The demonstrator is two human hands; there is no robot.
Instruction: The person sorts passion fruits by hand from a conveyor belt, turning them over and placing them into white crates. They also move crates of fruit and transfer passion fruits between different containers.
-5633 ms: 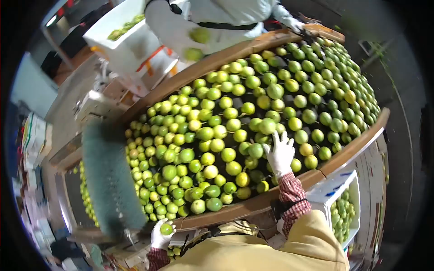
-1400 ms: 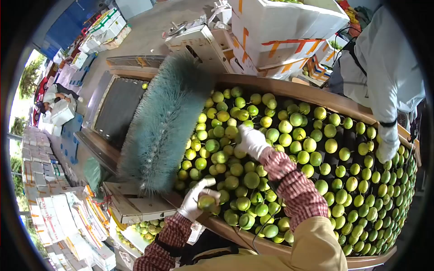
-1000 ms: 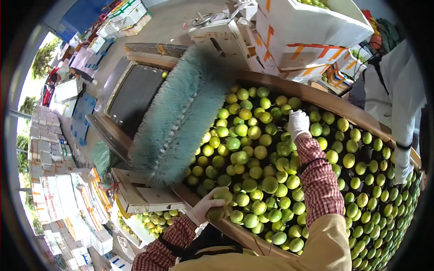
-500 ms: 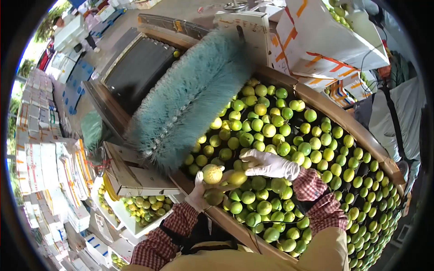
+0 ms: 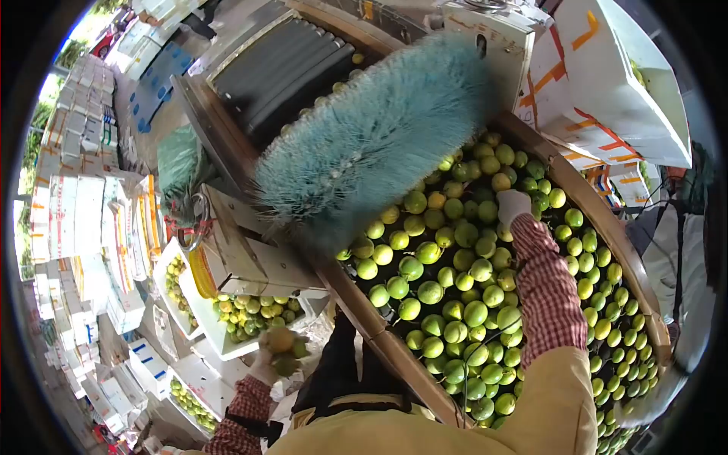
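Observation:
My left hand (image 5: 264,368), in a white glove, is closed around several yellow-brown round fruits (image 5: 280,341). They look like passion fruit and are blurred by motion. This hand is off the sorting table, near a white crate (image 5: 221,343) of similar fruit. My right hand (image 5: 513,206), also gloved, reaches down among the green fruits (image 5: 475,312) on the dark table surface. Its fingers look curled, and what they hold, if anything, is hidden behind the hand.
A large blue-green roller brush (image 5: 371,140) spans the table's far end, with black rollers (image 5: 284,76) beyond. A brown wooden rim (image 5: 364,307) edges the table. White foam boxes (image 5: 607,83) stand at right; stacked boxes (image 5: 76,220) fill the left.
My left hand has moved from the table edge down and left, carrying fruits toward the crate. My right hand has moved up and right over the fruits. The view has shifted.

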